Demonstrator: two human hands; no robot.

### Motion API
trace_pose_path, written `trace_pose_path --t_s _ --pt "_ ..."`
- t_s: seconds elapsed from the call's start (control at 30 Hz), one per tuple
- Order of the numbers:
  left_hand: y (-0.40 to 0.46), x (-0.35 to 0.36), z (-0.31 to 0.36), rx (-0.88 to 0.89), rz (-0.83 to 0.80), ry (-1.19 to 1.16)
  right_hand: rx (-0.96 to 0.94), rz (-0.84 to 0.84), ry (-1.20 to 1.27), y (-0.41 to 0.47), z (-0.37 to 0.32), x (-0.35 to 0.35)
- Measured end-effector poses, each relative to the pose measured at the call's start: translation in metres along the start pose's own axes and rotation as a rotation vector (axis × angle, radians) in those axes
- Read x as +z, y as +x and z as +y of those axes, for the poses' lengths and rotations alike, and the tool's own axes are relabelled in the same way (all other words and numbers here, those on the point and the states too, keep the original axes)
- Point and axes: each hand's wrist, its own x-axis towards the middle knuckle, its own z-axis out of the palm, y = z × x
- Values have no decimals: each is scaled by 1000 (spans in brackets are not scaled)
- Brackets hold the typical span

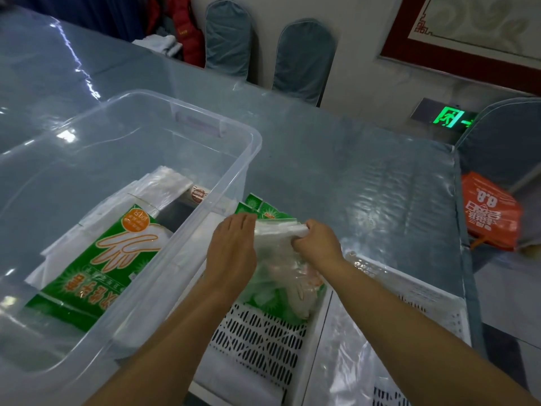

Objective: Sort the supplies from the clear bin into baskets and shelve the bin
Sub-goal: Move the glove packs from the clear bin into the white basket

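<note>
The clear bin (246, 148) stands at the left on the table. Inside it lie a green glove packet (96, 265), white plastic bags (167, 183) and a roll with a round label (198, 194). Right of the bin a white slotted basket (263, 341) holds green glove packets (263, 210) and a stack of clear plastic bags (278, 253). My left hand (232, 250) lies flat on that stack's left side. My right hand (317, 240) grips the stack's top edge. A second white basket (409, 291) at the right holds clear plastic.
The table (351, 171) has a blue cloth under glossy plastic sheeting. Blue padded chairs (301, 60) stand along its far side and right end. An orange bag (489, 212) lies on the chair at the right. A green exit sign (448, 118) glows on the wall.
</note>
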Motion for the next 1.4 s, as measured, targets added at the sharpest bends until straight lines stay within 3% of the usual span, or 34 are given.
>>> trace_pose_path --t_s 0.07,0.2,0.27,0.4,0.53,0.73,1.07,1.2,1.4 --pt "-4 10 0 77 -63 -32 -8 29 -19 -4 3 5" --pt "-7 36 -6 177 -406 157 -45 68 -158 -9 7 3" --pt "-4 45 -11 204 -457 196 -90 110 -236 -9 11 1" --pt "8 46 -14 281 -419 197 -348 170 -318 -15 19 3" --pt "13 37 -13 278 -351 147 -512 98 -477 -22 25 12" --pt "-7 23 -18 125 -143 28 -526 105 -399 -29 28 12" --pt "-12 -2 -14 271 -95 41 -463 266 -62 -39 28 1" --pt "6 -20 -2 63 -81 28 -449 324 -4 -40 31 -6" --pt "54 -10 9 -107 -29 -34 -416 359 93 -44 34 -8"
